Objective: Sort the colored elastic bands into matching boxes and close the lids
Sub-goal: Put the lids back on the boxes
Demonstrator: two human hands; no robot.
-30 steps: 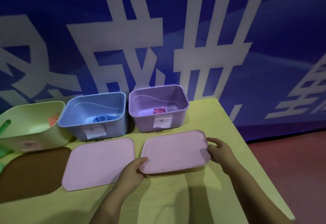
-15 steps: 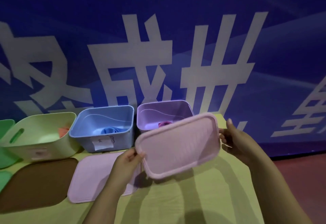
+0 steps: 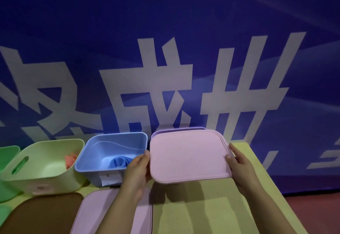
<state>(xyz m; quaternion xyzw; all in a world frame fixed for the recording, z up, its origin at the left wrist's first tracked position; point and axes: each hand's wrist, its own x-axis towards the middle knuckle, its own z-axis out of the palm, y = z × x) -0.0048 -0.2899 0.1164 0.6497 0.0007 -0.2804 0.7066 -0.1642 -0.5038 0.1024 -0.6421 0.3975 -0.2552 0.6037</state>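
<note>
A pink lid (image 3: 187,155) lies flat over the purple box (image 3: 176,130), whose far rim alone shows behind it. My left hand (image 3: 137,171) grips the lid's left edge and my right hand (image 3: 239,163) grips its right edge. Left of it stands the open blue box (image 3: 95,169) with a blue band (image 3: 119,162) coiled inside. Further left is the yellow-green box (image 3: 42,176) holding an orange band (image 3: 70,160). The pink band in the purple box is hidden by the lid.
A second pink lid (image 3: 92,213) and a brown lid (image 3: 42,213) lie flat on the yellow table (image 3: 211,206) in front of the boxes. A green box (image 3: 7,162) sits at the far left edge. A blue banner wall stands behind.
Both hands lifted the pink lid off the table, carried it up and back, and brought it level over the purple box.
</note>
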